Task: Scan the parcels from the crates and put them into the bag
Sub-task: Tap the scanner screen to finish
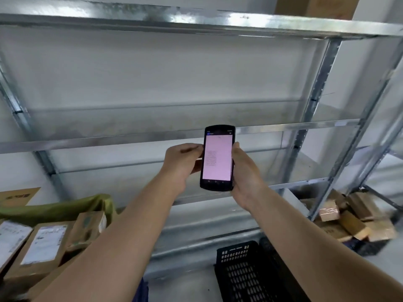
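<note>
You hold the handheld scanner (pixel 217 158) upright between both hands: your right hand (pixel 244 175) wraps its right edge and back, fingers curled round the body, and your left hand (pixel 182 164) pinches its left edge with thumb and fingertips. Its long axis runs nearly straight up, lit pinkish screen toward you; there are a few lines of text, too small to read.

Behind it stands a galvanised steel rack (pixel 314 101) whose shelves show nothing on them. The parcels lie below and to both sides. The labelled cardboard parcels (pixel 43 243) sit low on your left, in front of the green bag (pixel 61 208); their white shipping labels are blurred past reading. More taped brown parcels (pixel 349 219) are heaped low on your right by the rack's foot. A black slotted crate (pixel 242 271) stands just under your right forearm.

I judge the left pile nearer your left hand, so free that one and let the right keep the scanner.
</note>
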The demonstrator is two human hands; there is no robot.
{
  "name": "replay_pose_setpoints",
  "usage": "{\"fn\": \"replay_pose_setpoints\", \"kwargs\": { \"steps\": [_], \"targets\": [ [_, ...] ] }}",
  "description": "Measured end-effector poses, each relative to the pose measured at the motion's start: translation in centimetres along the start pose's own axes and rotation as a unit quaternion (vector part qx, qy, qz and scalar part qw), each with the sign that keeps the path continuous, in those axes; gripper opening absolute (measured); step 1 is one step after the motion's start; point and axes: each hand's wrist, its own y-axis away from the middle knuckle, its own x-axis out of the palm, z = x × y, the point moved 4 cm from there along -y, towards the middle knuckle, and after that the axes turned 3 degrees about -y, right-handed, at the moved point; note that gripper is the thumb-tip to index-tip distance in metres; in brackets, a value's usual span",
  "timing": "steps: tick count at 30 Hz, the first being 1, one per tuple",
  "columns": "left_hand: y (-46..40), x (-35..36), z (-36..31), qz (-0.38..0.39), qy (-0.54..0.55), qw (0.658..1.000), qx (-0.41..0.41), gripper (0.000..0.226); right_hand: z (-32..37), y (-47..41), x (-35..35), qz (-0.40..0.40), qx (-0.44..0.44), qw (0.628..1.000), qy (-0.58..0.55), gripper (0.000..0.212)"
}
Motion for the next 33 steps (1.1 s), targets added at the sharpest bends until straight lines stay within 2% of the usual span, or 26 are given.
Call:
{"fn": "replay_pose_setpoints", "kwargs": {
  "steps": [4,8,13,20,24,33],
  "targets": [
    [-5.3,2.2,-0.4,0.030,0.039,0.999,0.000,0.013,1.1,-5.0,-1.0,-0.022,-0.020,1.000,0.010,0.051],
    [-9.4,4.2,-0.9,0.041,0.033,0.998,0.019,0.012,2.2,-9.2,-1.7,-0.048,-0.029,0.998,0.011,0.043],
    [-13.3,6.3,-1.5,0.015,0.024,0.999,0.046,0.012,3.7,-14.6,-2.5,-0.037,-0.013,0.999,0.036,0.037],
    [-18.7,11.5,-2.1,-0.007,-0.013,0.997,0.076,0.017,5.5,-21.9,-6.1,0.016,-0.028,0.999,-0.019,0.027],
    [-21.4,14.8,-2.0,-0.021,-0.013,0.997,0.078,0.019,6.7,-26.0,-8.6,0.053,-0.026,0.998,-0.018,0.030],
    [-28.2,18.7,-1.9,-0.105,-0.016,0.989,0.105,0.011,7.9,-34.8,-10.9,0.033,-0.003,0.999,-0.031,0.018]
  ]
}}
